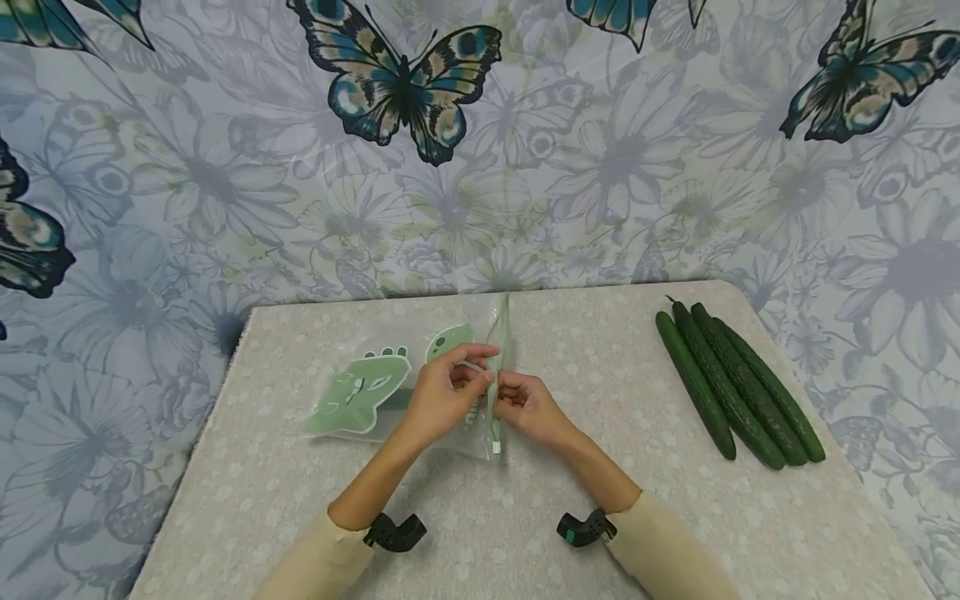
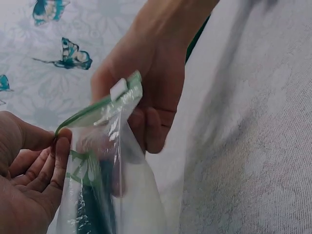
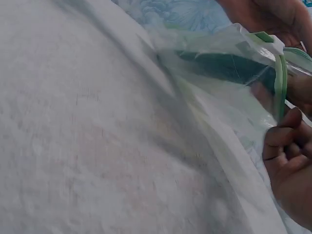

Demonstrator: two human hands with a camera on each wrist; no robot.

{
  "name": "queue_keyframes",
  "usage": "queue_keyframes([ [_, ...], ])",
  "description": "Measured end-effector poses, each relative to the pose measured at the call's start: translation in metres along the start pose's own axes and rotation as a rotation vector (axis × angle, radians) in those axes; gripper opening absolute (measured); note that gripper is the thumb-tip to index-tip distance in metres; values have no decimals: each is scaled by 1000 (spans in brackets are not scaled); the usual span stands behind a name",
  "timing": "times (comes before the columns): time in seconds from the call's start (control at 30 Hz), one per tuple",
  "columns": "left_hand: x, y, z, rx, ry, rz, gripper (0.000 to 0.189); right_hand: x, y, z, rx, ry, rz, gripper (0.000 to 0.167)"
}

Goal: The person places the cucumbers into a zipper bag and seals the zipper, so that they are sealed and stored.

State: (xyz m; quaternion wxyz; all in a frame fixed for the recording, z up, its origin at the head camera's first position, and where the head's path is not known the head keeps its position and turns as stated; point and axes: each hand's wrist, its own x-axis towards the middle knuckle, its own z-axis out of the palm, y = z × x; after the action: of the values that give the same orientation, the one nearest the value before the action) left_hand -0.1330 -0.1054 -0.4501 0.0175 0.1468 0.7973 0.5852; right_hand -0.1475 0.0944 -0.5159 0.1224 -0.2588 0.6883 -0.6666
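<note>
A clear zip bag [image 1: 408, 329] with green dinosaur prints lies on the table, its green-edged mouth [image 1: 495, 408] turned to the right. My left hand [image 1: 444, 396] pinches that mouth edge between thumb and fingers. Opposite it, my right hand [image 1: 534, 408] pinches the same green edge from the other side. The white slider [image 2: 118, 90] sits near the end of the strip closest to me. Through the film in the right wrist view shows a long dark green cucumber [image 3: 219, 66] inside the bag, partly hidden by the print in the head view.
Several dark green cucumbers [image 1: 738, 383] lie side by side on the right of the table [image 1: 592, 333], slanting toward me. The table has a pale patterned cloth. Behind it hangs a backdrop [image 1: 600, 208] with butterflies and flowers. Black wrist cameras [image 1: 397, 533] sit on both forearms.
</note>
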Motion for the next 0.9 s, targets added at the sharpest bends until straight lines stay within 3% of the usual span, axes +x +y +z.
queue_keyframes([
  [0.07, 0, -1, 1, -1, -1, 7, 30, -1, 1, 0, -60, -61, 5, 18],
  [0.2, -1, -7, 0, 14, 21, -1, 30, -6, -2, -6, -165, -166, 41, 12],
  [0.33, -2, -16, -1, 46, 39, -41, 30, -13, -8, -19, -254, -196, 85, 18],
  [0.5, -2, -29, 1, 55, 62, -70, 30, -30, -9, -46, -295, -116, 155, 22],
  [0.67, -3, -41, 1, 41, 92, -92, 29, -63, -11, -82, -364, -14, 180, 22],
  [0.9, -4, -54, -4, 11, 89, -66, 31, -125, -21, -134, -683, 266, 238, 24],
])
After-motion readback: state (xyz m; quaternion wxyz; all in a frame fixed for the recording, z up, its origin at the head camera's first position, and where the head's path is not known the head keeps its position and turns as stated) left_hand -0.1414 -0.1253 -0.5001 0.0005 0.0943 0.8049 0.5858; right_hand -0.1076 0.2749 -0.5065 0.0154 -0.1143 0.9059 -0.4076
